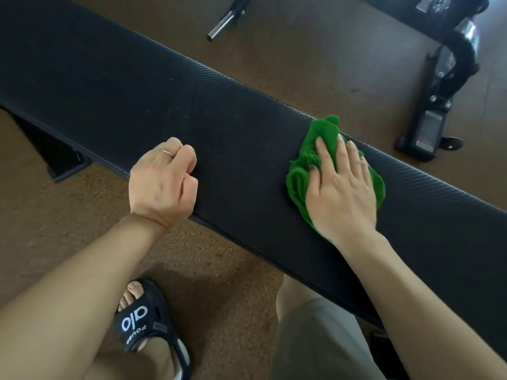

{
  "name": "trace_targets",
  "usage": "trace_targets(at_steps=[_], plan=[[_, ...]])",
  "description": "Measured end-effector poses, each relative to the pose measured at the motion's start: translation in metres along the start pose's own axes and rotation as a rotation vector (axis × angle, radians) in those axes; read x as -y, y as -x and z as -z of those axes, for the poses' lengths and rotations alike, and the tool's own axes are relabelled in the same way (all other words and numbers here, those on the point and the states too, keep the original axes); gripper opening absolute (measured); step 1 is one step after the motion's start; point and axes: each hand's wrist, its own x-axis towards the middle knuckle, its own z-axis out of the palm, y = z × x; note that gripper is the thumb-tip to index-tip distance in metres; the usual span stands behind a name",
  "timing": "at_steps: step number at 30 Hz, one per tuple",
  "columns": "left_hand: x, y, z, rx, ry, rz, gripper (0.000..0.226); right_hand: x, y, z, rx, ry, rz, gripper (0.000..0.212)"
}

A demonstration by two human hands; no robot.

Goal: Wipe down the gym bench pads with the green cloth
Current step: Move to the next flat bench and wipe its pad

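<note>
A long black bench pad (153, 86) runs diagonally from the upper left to the right edge of the view. The crumpled green cloth (321, 135) lies on the pad's right part, near its far edge. My right hand (341, 187) presses flat on the cloth with straight, spread fingers, covering most of it. My left hand (163, 179) rests on the pad's near edge as a loose fist, fingers curled, with nothing in it and a ring on one finger.
The floor is brown. A black machine base (430, 127) stands beyond the pad at the right. A steel bar end (219, 26) lies on the floor at the top. My sandalled foot (148, 322) and knee are below the pad's near edge.
</note>
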Motion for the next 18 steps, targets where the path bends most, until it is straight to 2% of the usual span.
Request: trace_targets(at_steps=[4, 8, 11, 14, 18], plan=[[0.000, 0.001, -0.001, -0.004, -0.009, -0.007, 0.011, 0.030, -0.075, -0.006, -0.036, 0.005, 0.140, 0.059], [-0.001, 0.001, 0.000, 0.002, -0.008, 0.010, 0.008, 0.057, -0.117, -0.010, -0.031, -0.021, 0.176, 0.058], [-0.001, 0.001, 0.002, -0.001, -0.008, 0.020, 0.007, 0.042, -0.093, -0.010, -0.045, -0.020, 0.206, 0.057], [-0.003, 0.001, 0.002, -0.002, -0.005, 0.031, 0.008, 0.014, -0.030, -0.007, -0.035, -0.036, 0.180, 0.057], [-0.004, 0.001, 0.002, 0.003, -0.010, 0.021, 0.010, 0.004, 0.030, -0.010, -0.020, 0.006, 0.264, 0.062]])
